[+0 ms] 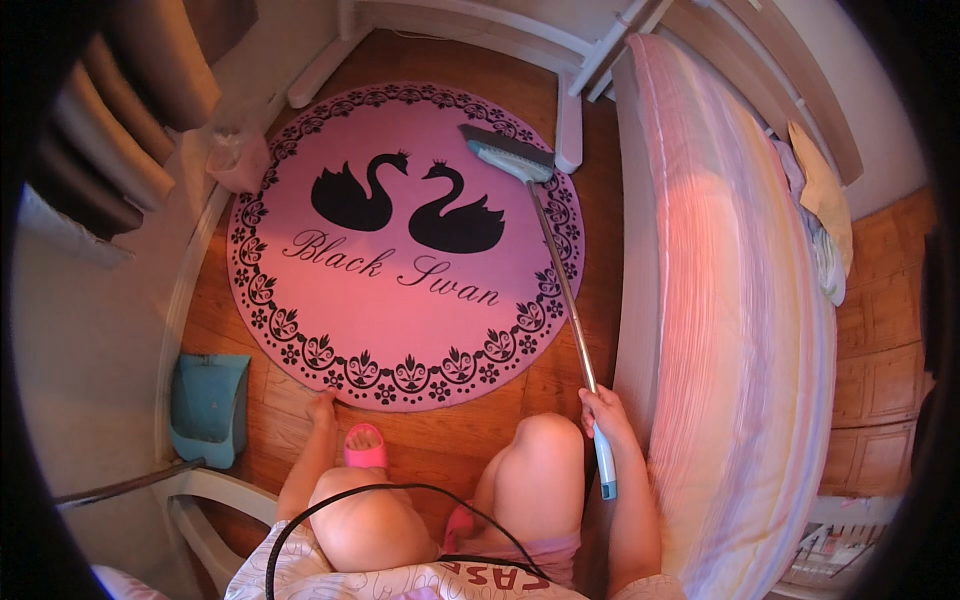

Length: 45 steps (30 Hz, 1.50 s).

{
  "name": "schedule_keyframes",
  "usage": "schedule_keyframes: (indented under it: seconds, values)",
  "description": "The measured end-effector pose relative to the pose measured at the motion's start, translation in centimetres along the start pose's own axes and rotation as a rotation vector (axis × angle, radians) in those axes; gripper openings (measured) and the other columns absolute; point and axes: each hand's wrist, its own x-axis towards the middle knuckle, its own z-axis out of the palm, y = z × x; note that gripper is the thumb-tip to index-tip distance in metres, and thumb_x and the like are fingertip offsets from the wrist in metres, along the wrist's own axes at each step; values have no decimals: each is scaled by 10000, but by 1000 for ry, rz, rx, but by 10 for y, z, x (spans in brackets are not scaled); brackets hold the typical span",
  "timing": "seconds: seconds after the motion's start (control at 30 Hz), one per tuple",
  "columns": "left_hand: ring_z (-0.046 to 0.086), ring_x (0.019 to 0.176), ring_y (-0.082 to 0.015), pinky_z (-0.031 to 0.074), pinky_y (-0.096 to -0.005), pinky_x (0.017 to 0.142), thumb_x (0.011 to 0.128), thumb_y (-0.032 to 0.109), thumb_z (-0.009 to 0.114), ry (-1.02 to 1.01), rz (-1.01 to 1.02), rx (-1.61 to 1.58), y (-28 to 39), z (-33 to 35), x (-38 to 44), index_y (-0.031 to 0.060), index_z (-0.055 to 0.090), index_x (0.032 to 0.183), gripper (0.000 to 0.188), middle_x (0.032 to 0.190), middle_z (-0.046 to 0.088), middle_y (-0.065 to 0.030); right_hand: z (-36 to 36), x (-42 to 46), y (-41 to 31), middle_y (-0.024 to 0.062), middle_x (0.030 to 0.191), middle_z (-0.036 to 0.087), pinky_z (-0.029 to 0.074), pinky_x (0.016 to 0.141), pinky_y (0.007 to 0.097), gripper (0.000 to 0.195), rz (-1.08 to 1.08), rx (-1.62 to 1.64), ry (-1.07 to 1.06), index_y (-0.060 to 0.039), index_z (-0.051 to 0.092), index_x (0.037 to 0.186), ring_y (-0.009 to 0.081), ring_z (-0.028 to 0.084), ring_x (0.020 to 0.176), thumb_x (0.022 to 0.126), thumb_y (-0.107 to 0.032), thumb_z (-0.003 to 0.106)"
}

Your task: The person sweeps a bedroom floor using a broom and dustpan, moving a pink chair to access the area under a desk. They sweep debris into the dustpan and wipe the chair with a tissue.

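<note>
My right hand (607, 414) is closed around the white-and-blue grip of a broom (566, 285) with a metal pole. The grey bristles and pale blue head (514, 159) of the broom rest on the far right part of a round pink rug (390, 315), near its edge. Two black swans, lettering and a black lace border are printed on the rug. Down at the rug's near left edge, the fingers of my left hand (321, 409) touch the border; whether they pinch it is too small to tell.
A blue dustpan (208, 412) stands against the left wall. To the right runs a bed with a striped cover (727, 315). A pink bin (238, 163) sits by the wall, and white frame legs (570, 131) border the rug's far side. A black cable (352, 491) loops before me.
</note>
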Motion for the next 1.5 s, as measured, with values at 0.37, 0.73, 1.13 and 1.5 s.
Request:
schedule_keyframes:
  seconds: [0.37,0.73,1.13,1.5]
  values:
    - [493,575,-121,404,-216,530,629,18,625,177,163,49,-15,0,17,-37,578,674,86,646,559,-64,0,5,-28,12,400,320,243,252,225,187,15,93,-47,-84,363,667,116,307,262,804,-190,434]
    - [491,558,-176,400,-275,544,697,197,600,248,22,244,-12,-11,-11,-18,574,692,217,614,544,-72,10,13,-34,20,391,330,257,241,235,217,14,51,-28,-89,348,651,125,325,255,801,-219,437]
    - [520,646,-146,419,-254,604,657,87,625,583,268,222,208,-124,-193,-9,599,757,140,735,590,-99,58,-73,-154,5,406,316,239,252,226,182,97,193,-45,-86,382,680,117,318,277,800,-212,437]
    - [230,1142,-246,429,-472,728,763,400,401,908,-408,-1109,430,-268,-377,134,224,1206,547,1289,104,-44,96,-196,-308,-22,404,278,219,281,211,189,481,605,-150,-108,418,689,98,292,317,800,-260,433]
